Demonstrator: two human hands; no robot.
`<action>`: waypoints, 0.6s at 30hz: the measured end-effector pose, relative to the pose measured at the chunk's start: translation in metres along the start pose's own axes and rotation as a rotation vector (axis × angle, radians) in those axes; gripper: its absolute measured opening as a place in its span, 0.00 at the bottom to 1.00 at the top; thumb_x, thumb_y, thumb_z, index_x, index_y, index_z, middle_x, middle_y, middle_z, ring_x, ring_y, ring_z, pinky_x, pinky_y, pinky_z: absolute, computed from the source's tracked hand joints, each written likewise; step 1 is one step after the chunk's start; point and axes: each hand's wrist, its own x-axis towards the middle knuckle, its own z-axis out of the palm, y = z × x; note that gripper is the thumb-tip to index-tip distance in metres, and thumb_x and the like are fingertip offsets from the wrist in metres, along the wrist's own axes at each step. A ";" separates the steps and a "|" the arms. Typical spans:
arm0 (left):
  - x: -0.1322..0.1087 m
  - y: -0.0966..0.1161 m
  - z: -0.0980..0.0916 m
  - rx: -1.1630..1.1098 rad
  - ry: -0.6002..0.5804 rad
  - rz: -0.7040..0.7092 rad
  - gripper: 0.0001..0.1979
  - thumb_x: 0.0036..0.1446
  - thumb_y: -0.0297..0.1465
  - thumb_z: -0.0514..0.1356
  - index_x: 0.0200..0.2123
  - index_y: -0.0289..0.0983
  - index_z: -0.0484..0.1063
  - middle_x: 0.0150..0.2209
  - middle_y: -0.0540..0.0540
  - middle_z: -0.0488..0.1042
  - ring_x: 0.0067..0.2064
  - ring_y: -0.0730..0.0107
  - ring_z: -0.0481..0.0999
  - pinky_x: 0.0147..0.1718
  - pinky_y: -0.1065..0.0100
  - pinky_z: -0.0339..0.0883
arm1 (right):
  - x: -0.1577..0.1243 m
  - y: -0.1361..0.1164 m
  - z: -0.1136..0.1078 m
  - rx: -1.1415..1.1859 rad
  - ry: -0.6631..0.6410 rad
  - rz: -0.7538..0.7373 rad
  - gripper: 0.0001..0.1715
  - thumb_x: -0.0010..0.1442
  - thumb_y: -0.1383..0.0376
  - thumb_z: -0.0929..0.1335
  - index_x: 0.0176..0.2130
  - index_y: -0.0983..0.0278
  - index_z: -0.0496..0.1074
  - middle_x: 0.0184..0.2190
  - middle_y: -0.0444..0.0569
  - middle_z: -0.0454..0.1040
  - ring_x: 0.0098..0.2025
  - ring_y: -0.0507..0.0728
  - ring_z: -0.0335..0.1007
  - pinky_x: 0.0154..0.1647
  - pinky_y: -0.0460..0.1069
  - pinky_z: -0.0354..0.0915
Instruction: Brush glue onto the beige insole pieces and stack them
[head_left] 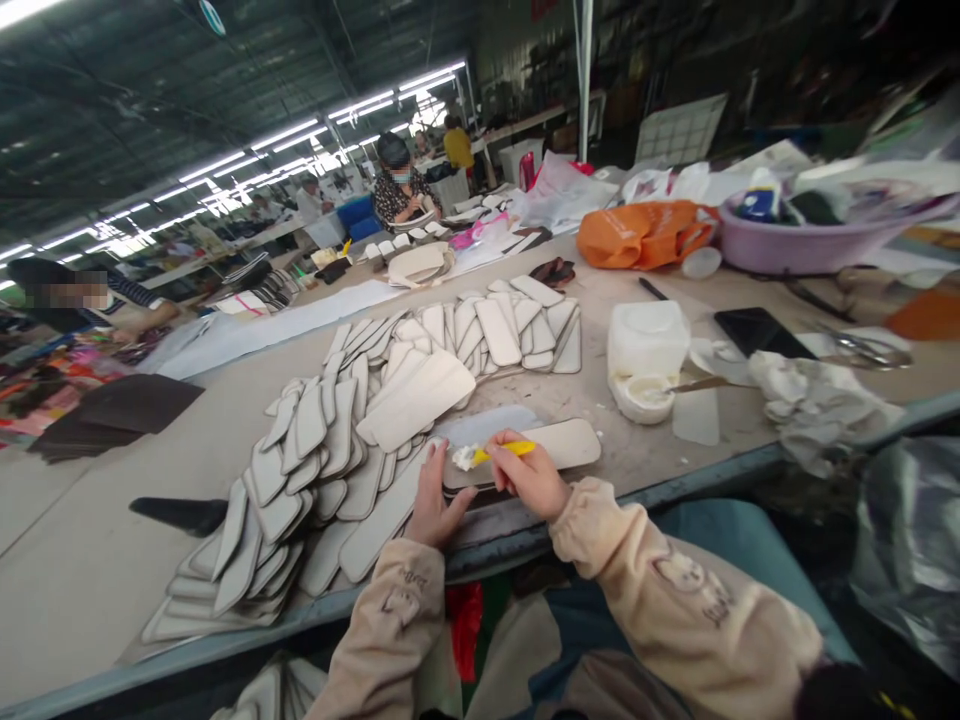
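In my right hand [529, 478] is a yellow-handled brush [517, 447], held near the table's front edge. Thick white paste [466, 457] covers its tip. Beneath it lies a long off-white panel with rounded corners [570, 445]. My left hand [441, 505] rests at the panel's left end, thumb and fingers apart. Heaped to the left and behind are many similar rounded pieces [330, 425], with a larger pale sheet [424, 395] on top. On the right stands a cut-open white plastic jug [646, 355] with white paste at its mouth and a flat stick across it.
To the right lie a black phone [761, 332], scissors [862, 348] and crumpled white cloth [817, 405]. Farther back are an orange bag [645, 235] and a purple basin [810, 240]. A black tapered object [180, 515] lies left. Co-workers sit across the table.
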 end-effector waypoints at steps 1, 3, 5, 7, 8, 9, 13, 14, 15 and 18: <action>0.000 -0.002 0.001 -0.020 -0.005 0.006 0.38 0.59 0.42 0.58 0.67 0.37 0.46 0.67 0.34 0.52 0.69 0.47 0.47 0.64 0.43 0.46 | 0.002 0.001 0.002 0.000 -0.005 0.008 0.16 0.64 0.53 0.61 0.34 0.62 0.65 0.15 0.37 0.65 0.16 0.47 0.54 0.19 0.43 0.52; 0.000 -0.005 0.003 -0.048 0.003 0.029 0.35 0.60 0.40 0.56 0.67 0.38 0.47 0.66 0.35 0.55 0.68 0.49 0.51 0.64 0.45 0.47 | 0.005 0.003 0.005 -0.011 -0.010 0.025 0.15 0.65 0.53 0.61 0.35 0.62 0.66 0.15 0.37 0.66 0.16 0.47 0.55 0.19 0.43 0.53; -0.001 -0.006 0.004 -0.062 0.019 0.043 0.34 0.61 0.39 0.55 0.67 0.38 0.47 0.65 0.36 0.56 0.66 0.51 0.54 0.63 0.47 0.50 | 0.006 0.002 0.006 -0.044 -0.001 0.043 0.15 0.65 0.54 0.61 0.35 0.62 0.66 0.15 0.37 0.65 0.16 0.48 0.56 0.21 0.43 0.54; -0.002 -0.005 0.004 -0.066 0.034 0.042 0.35 0.61 0.38 0.55 0.67 0.38 0.46 0.65 0.36 0.57 0.65 0.52 0.57 0.63 0.48 0.51 | 0.007 -0.002 0.005 -0.105 0.023 0.052 0.14 0.65 0.56 0.61 0.33 0.62 0.66 0.15 0.36 0.65 0.17 0.48 0.57 0.23 0.44 0.56; -0.002 -0.004 0.005 -0.062 0.039 0.042 0.35 0.61 0.38 0.56 0.67 0.39 0.45 0.64 0.36 0.58 0.65 0.52 0.57 0.63 0.48 0.51 | 0.006 -0.005 0.002 -0.145 0.036 0.053 0.14 0.64 0.57 0.61 0.33 0.62 0.66 0.15 0.36 0.65 0.17 0.48 0.58 0.24 0.44 0.57; -0.002 -0.004 0.005 -0.057 0.044 0.044 0.35 0.61 0.38 0.56 0.67 0.39 0.45 0.64 0.36 0.58 0.65 0.52 0.57 0.63 0.48 0.51 | 0.005 -0.008 -0.001 -0.189 0.048 0.052 0.13 0.64 0.57 0.61 0.32 0.62 0.67 0.14 0.36 0.65 0.18 0.49 0.59 0.26 0.44 0.58; -0.003 -0.002 0.005 -0.038 0.057 0.058 0.36 0.61 0.37 0.56 0.68 0.39 0.44 0.63 0.37 0.61 0.64 0.53 0.59 0.62 0.48 0.52 | -0.002 -0.026 -0.029 -0.366 0.139 0.031 0.15 0.63 0.59 0.60 0.28 0.62 0.67 0.15 0.38 0.66 0.22 0.51 0.65 0.32 0.46 0.60; -0.003 -0.002 0.005 -0.036 0.060 0.061 0.36 0.61 0.37 0.56 0.68 0.40 0.43 0.63 0.37 0.61 0.64 0.53 0.60 0.62 0.47 0.52 | -0.005 -0.030 -0.039 -0.409 0.176 0.034 0.16 0.63 0.59 0.60 0.27 0.62 0.67 0.16 0.39 0.67 0.24 0.51 0.66 0.33 0.46 0.60; -0.003 -0.002 0.006 -0.032 0.064 0.063 0.37 0.61 0.36 0.56 0.68 0.40 0.42 0.63 0.37 0.61 0.63 0.53 0.60 0.62 0.47 0.52 | -0.008 -0.035 -0.049 -0.451 0.216 0.045 0.16 0.62 0.59 0.61 0.26 0.62 0.67 0.16 0.40 0.67 0.24 0.52 0.67 0.33 0.46 0.60; -0.004 -0.003 0.007 -0.022 0.069 0.062 0.37 0.61 0.36 0.56 0.68 0.40 0.42 0.63 0.37 0.61 0.65 0.51 0.58 0.62 0.46 0.51 | -0.018 -0.050 -0.081 -0.564 0.333 0.108 0.17 0.61 0.59 0.61 0.24 0.62 0.67 0.16 0.40 0.67 0.25 0.52 0.66 0.34 0.47 0.59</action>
